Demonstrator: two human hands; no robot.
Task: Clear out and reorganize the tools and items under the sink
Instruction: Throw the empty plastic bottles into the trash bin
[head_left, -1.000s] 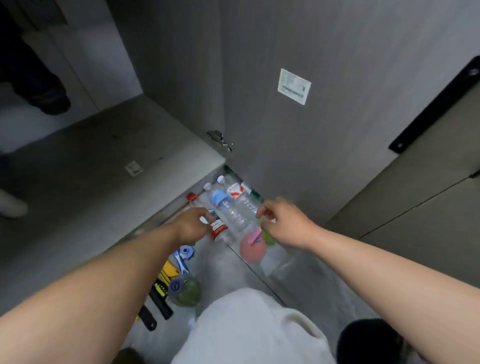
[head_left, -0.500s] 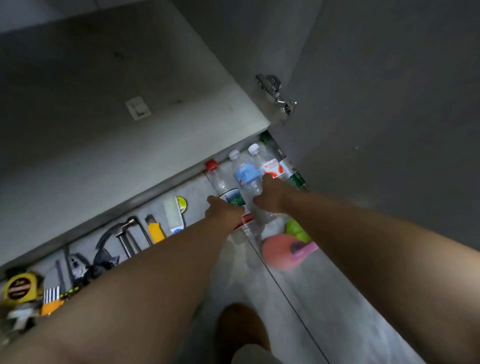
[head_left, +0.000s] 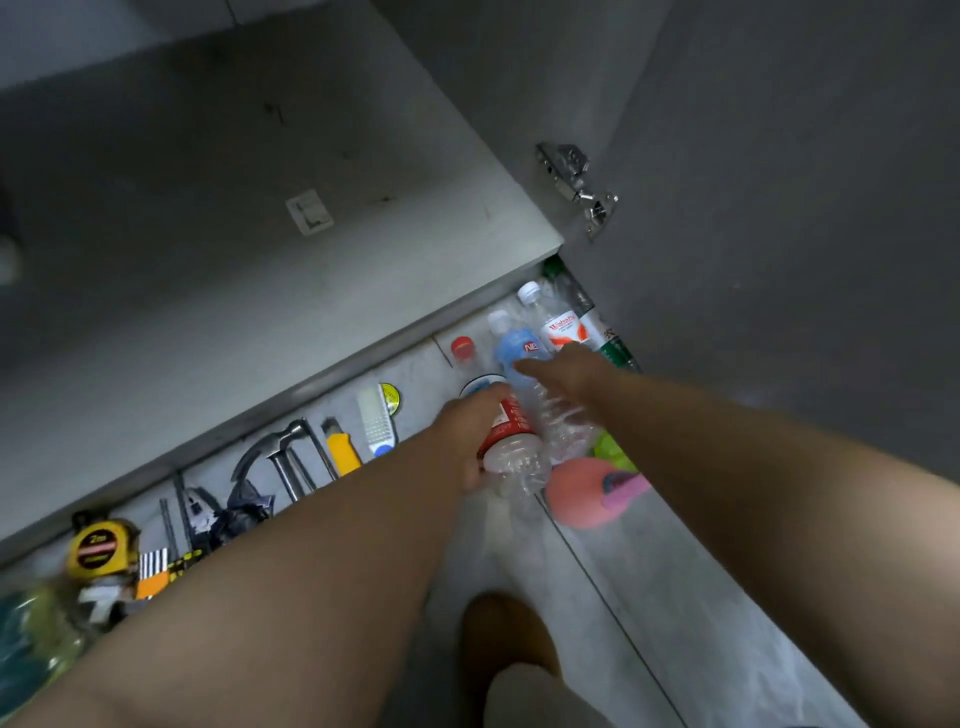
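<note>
**Both hands down among the bottles at the foot of the cabinet**

My left hand (head_left: 470, 431) is wrapped round the middle of a clear plastic bottle with a red cap and red label (head_left: 511, 439), a little right of the frame's centre. Its fingers curl over the label, and the ribbed base sticks out below them. The bottle is tilted with its cap toward the upper left.

My right hand (head_left: 576, 371) comes in from the right and lies on top of the next bottle along, a clear one with a pale blue label and white cap (head_left: 517, 351). One finger stretches across that label. Blur hides the rest, so I cannot tell whether this hand has a grip or only touches.

Just beyond, toward the upper right, are a clear bottle with a red and white label (head_left: 558, 325) and a dark green bottle (head_left: 610, 345). They lie close against a grey panel carrying a metal hinge (head_left: 576, 187).

Under my right wrist, a round pink object (head_left: 574, 496) sits on the grey floor (head_left: 649, 597), with something lime green (head_left: 610, 449) just above it.

Tools line the floor toward the lower left: a white brush (head_left: 375, 426), a yellow utility knife (head_left: 343, 451), a steel claw hammer (head_left: 283, 452) and a yellow tape measure (head_left: 98, 551).
</note>
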